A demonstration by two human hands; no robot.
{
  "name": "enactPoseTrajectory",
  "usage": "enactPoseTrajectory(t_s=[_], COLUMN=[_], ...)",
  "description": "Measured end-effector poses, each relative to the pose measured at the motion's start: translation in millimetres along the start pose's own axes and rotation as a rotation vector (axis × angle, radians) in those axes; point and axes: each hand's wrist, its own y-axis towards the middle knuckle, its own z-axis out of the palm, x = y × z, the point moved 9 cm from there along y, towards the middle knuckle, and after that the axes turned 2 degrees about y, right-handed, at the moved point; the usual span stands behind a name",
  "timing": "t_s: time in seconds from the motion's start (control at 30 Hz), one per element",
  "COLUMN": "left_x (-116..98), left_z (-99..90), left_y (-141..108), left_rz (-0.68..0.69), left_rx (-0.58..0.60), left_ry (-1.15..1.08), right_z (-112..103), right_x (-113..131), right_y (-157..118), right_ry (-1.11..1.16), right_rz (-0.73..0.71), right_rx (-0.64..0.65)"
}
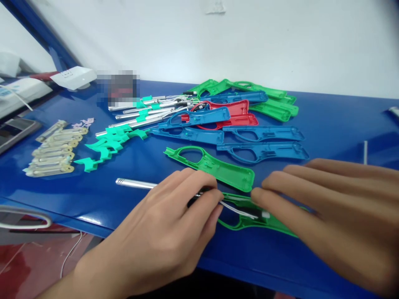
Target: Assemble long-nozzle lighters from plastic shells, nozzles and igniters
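Observation:
My left hand is closed around a silver metal tube near the front of the blue table. White wires run from its right end to a small black piece with a white tip. That piece lies over a green plastic handle half with a loop at its left, partly covered by both hands. My right hand reaches over the right part of this half, fingers stretched out and slightly blurred; I see nothing held in it. Another green handle half lies just behind.
Blue handle halves, red ones and green ones lie behind. Left of them are wired metal tubes, teal plastic pieces and clear yellowish parts. A white wall rises behind the blue table.

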Motion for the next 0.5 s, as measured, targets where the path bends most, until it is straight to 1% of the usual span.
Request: enactPoseTrajectory(t_s=[0.07, 0.1, 0.13, 0.17, 0.27, 0.33, 0.4, 0.43, 0.47, 0.5], left_x=[0, 0, 0, 0, -1, 0, 1, 2, 2, 3], left_z=[0.3, 0.4, 0.3, 0.5, 1.4, 2.6, 3.7, 3.9, 3.9, 4.0], left_y=[0, 0, 0, 0, 0, 0, 0, 0, 0, 0], left_rz=[0.002, 0.004, 0.006, 0.008, 0.018, 0.011, 0.004, 0.003, 0.002, -0.002], left_rx=[0.003, 0.002, -0.001, -0.001, -0.002, 0.005, 0.015, 0.018, 0.019, 0.021], left_ry=[0.006, 0.009, 0.012, 0.013, 0.002, 0.003, 0.004, 0.003, 0.002, -0.001], right_z=[5, 6, 5, 3, -2, -3, -2, -3, 0, 1], right_x=[17, 21, 23, 22, 20, 20, 18, 14, 7, -5], right_y=[6, 9, 13, 16, 21, 15, 3, -5, -13, -20], right_ry=[-0.079, -0.106, -0.125, -0.135, -0.135, -0.117, -0.09, -0.076, -0.037, 0.022], right_rz=[-0.186, -0.236, -0.255, -0.254, -0.228, -0.223, -0.204, -0.173, -0.112, 0.008], right_rx=[0.135, 0.189, 0.219, 0.235, 0.224, 0.185, 0.115, 0.068, 0.059, 0.031])
